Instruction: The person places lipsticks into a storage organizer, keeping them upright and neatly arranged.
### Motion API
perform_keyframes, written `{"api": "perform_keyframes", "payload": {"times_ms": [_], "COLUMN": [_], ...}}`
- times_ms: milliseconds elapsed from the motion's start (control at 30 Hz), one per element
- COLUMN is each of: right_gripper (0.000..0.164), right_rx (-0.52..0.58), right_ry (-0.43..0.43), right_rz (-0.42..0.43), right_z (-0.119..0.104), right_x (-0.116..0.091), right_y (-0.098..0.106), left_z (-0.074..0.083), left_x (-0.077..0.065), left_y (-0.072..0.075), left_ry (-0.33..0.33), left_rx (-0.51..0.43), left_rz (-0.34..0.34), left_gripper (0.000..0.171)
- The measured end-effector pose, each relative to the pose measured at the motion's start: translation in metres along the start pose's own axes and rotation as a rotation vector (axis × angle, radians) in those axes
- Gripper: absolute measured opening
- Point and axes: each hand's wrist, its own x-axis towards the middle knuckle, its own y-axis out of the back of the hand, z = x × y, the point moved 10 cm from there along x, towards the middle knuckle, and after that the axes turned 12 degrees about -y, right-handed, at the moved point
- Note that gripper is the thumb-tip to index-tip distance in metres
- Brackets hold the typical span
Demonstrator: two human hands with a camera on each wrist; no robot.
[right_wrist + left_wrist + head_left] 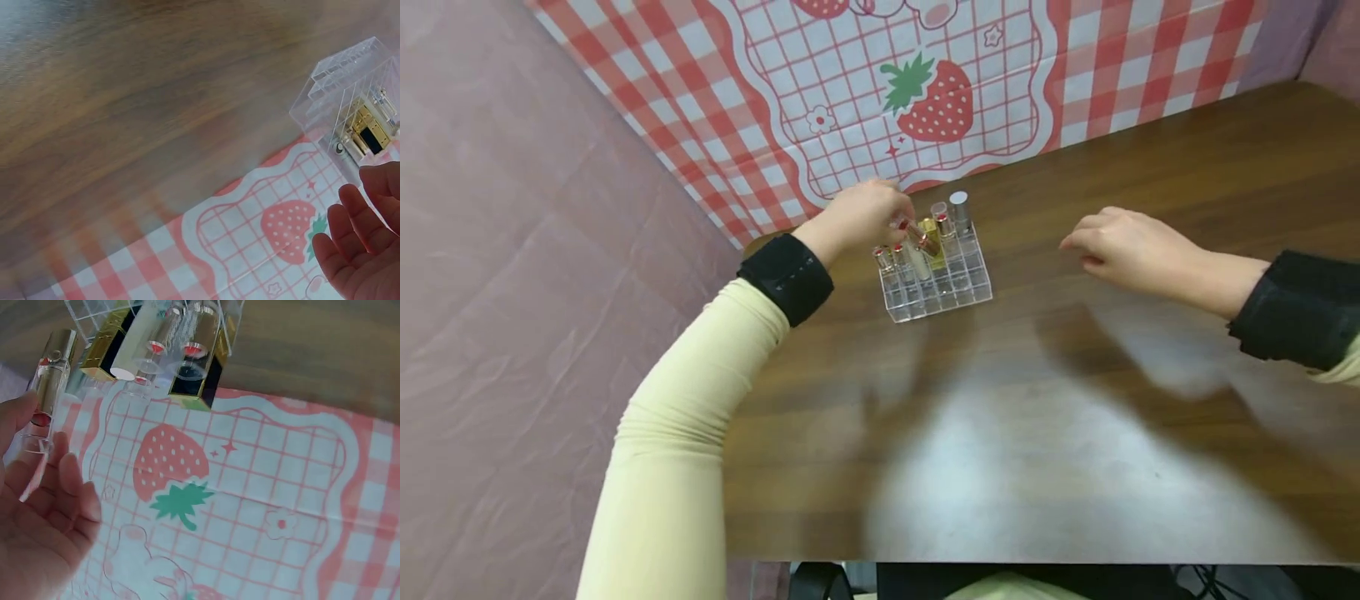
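Note:
A clear-capped lipstick (53, 384) with a gold base is pinched between the thumb and fingers of my left hand (868, 215). It tilts above the clear stepped lipstick organizer (942, 293), at the back left of the table. Several other tubes stand in the organizer's back rows: a pale tube (918, 263), a silver-topped tube (960, 210), black-and-gold ones (194, 390) and clear-capped ones. Away to the right, my right hand (1131, 250) hovers over the wood with loosely bent fingers. The right wrist view shows nothing in its fingers (350, 231).
A wooden table (1015, 400) spreads in front and to the right. Behind the organizer hangs a red-checked cloth (1120, 58) with a strawberry print. Pinkish fabric (535, 292) covers the left side. Dark cables (1210, 579) show below the table's front edge.

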Motion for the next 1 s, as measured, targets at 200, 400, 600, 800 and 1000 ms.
{"api": "perform_keyframes", "payload": {"times_ms": [200,400,600,800,1000], "right_gripper": [0.027,0.026,0.025,0.026,0.026], "right_rx": [-0.002,0.009,-0.009,-0.012,-0.001], "right_ry": [0.014,0.005,-0.007,-0.025,-0.019], "right_rz": [0.034,0.039,0.031,0.021,0.027], "right_z": [0.004,0.01,0.016,0.02,0.022], "right_x": [-0.008,-0.016,-0.02,-0.022,-0.025], "right_y": [0.004,0.007,0.007,0.004,0.001], "left_z": [0.019,0.022,0.027,0.029,0.028], "left_x": [0.04,0.064,0.068,0.069,0.073], "left_y": [-0.001,-0.016,-0.029,-0.028,-0.029], "left_ry": [-0.158,-0.186,-0.233,-0.265,-0.217], "left_rx": [0.129,0.244,0.325,0.383,0.426], "left_rz": [-0.031,-0.122,-0.156,-0.099,-0.068], "left_gripper": [0.021,0.023,0.025,0.019,0.015]}}
